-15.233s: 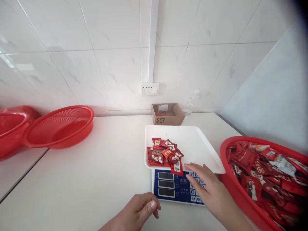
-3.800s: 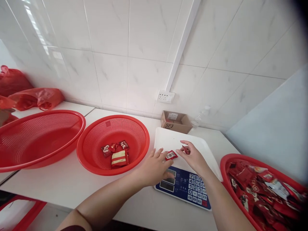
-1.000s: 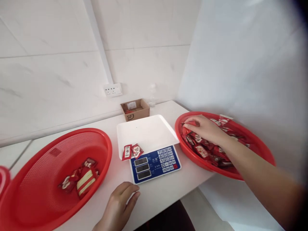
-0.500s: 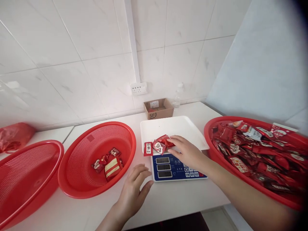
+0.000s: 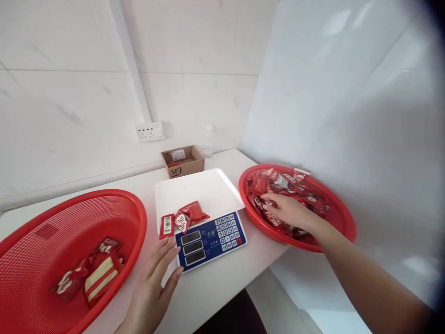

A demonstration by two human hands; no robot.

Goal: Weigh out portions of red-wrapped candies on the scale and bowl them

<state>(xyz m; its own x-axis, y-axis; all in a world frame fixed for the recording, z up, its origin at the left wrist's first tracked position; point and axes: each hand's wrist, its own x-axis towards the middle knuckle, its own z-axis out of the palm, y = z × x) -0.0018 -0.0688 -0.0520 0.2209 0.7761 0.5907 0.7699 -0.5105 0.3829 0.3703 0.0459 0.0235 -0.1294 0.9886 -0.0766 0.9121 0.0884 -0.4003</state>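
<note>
My right hand (image 5: 288,211) is over the red basket (image 5: 339,218) on the right, which holds many small red candy packets (image 5: 314,202). Its thumb and fingers are apart, with packets beneath and between them; no firm grip shows. Fingers spread, my left hand (image 5: 156,278) holds nothing beside the front left corner of the digital scale (image 5: 208,273). On the front of the scale's white tray (image 5: 198,185) lie a flat red packet with a white label (image 5: 167,226) and overlapping red packets (image 5: 189,215).
A second red basket (image 5: 128,204) on the left holds a few red packets and a cream-striped packet (image 5: 100,278). Behind the scale stand a small cardboard box (image 5: 186,169) and a clear bottle (image 5: 207,141). The wall (image 5: 347,116) rises close behind the right basket.
My right hand has left the packets on the scale tray and moved right into the full basket. The view has turned right. My left hand stays open near the scale.
</note>
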